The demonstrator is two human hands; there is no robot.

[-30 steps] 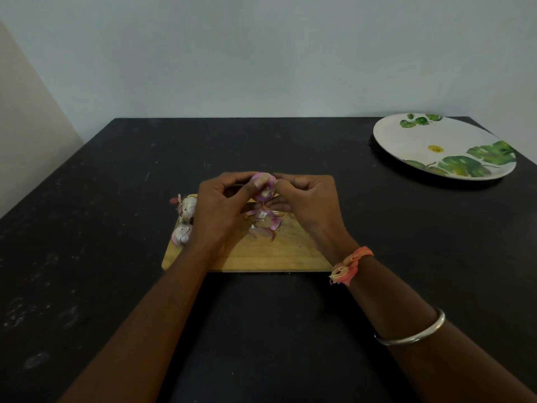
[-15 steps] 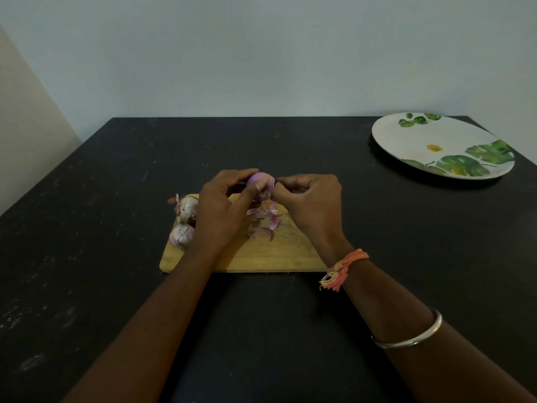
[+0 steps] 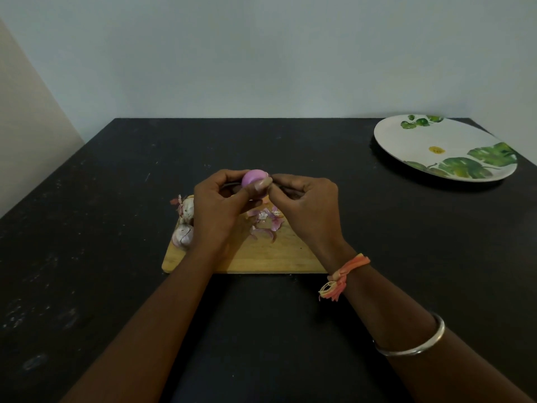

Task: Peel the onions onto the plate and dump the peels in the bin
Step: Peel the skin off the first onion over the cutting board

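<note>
Above the black table (image 3: 116,228), the left hand (image 3: 216,207) grips a purple onion (image 3: 253,177) over the cutting board's (image 3: 261,257) far edge, the right hand (image 3: 305,205) pinching its side; peels (image 3: 266,222) lie beneath, the plate (image 3: 421,141) sits at the far right corner.

Left hand (image 3: 220,203): fingers curled round the onion (image 3: 253,176), thumb across it.
Right hand (image 3: 306,205): fingertips pinch the onion's right edge.
</note>
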